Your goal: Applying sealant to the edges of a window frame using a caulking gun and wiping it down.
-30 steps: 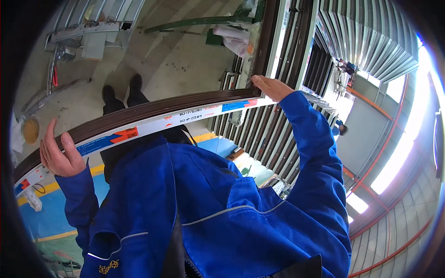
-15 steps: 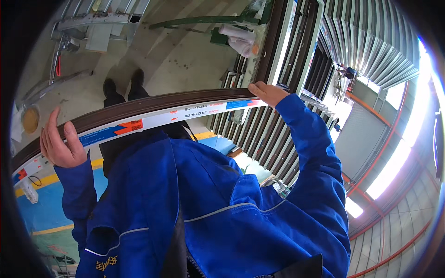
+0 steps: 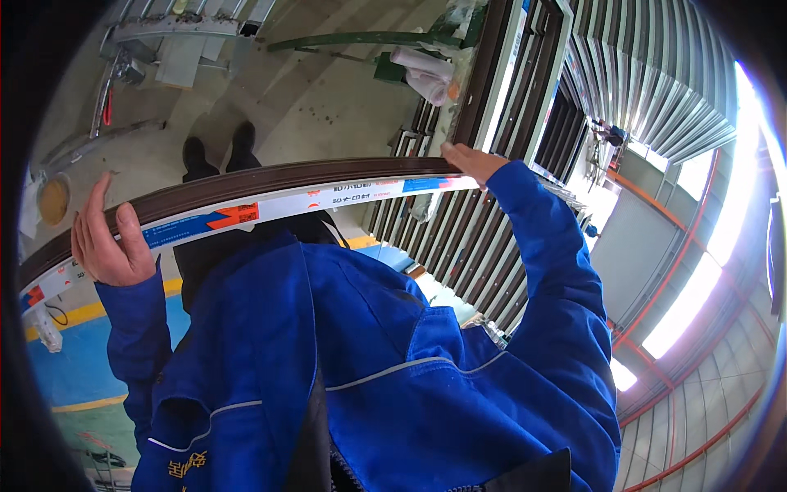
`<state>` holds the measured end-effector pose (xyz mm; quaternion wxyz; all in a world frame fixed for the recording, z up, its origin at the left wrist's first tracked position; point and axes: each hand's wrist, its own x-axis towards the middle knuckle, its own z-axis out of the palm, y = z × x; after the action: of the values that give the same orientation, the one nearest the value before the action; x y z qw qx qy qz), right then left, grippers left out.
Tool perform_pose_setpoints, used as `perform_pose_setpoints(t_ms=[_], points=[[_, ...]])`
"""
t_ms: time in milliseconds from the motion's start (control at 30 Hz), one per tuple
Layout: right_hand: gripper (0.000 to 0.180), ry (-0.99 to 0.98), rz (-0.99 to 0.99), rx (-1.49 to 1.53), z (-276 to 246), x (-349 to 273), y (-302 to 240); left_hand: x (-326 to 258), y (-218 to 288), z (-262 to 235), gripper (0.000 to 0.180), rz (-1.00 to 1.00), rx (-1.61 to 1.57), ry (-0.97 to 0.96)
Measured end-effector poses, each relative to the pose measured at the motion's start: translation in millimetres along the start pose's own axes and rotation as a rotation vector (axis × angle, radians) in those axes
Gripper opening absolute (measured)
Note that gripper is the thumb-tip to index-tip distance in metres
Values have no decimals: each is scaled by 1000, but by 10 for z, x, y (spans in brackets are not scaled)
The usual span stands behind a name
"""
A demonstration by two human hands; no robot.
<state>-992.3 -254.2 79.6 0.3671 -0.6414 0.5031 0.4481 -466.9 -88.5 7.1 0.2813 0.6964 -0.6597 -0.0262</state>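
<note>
I carry a long dark brown profile bar (image 3: pixel 270 176) with a white, blue and red printed film strip along its near side, held level across my chest. My left hand (image 3: pixel 106 242) curls around the bar near its left end, fingers raised behind it. Near the bar's right end, my right hand (image 3: pixel 471 160) lies on top with the fingers stretched along it. Both sleeves and my jacket (image 3: pixel 369 353) are blue. My black shoes (image 3: pixel 215 152) show on the concrete floor beyond the bar.
A rack of similar dark profiles (image 3: pixel 484 246) stands to my right, with tall frames (image 3: pixel 512 74) leaning behind it. A green metal beam (image 3: pixel 361 39) lies ahead. A round yellow container (image 3: pixel 53 201) sits at the left. Blue floor with a yellow line (image 3: pixel 74 361) lies below.
My left hand has risen a little with the bar's left end. The right hand has stayed near the bar's right end and has hardly moved.
</note>
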Motion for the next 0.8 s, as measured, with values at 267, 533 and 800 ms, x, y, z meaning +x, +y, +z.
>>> perform_pose_setpoints(t_ms=[267,533,800], points=[[89,88,-104,-38,-10,-13,168,7,20,10,32,1,6,6],[93,35,259,206,-14,127,129,-9,3,14,32,0,-15,13],[93,-26,238,177,-14,164,54,-30,-51,28,33,-2,-14,-21]])
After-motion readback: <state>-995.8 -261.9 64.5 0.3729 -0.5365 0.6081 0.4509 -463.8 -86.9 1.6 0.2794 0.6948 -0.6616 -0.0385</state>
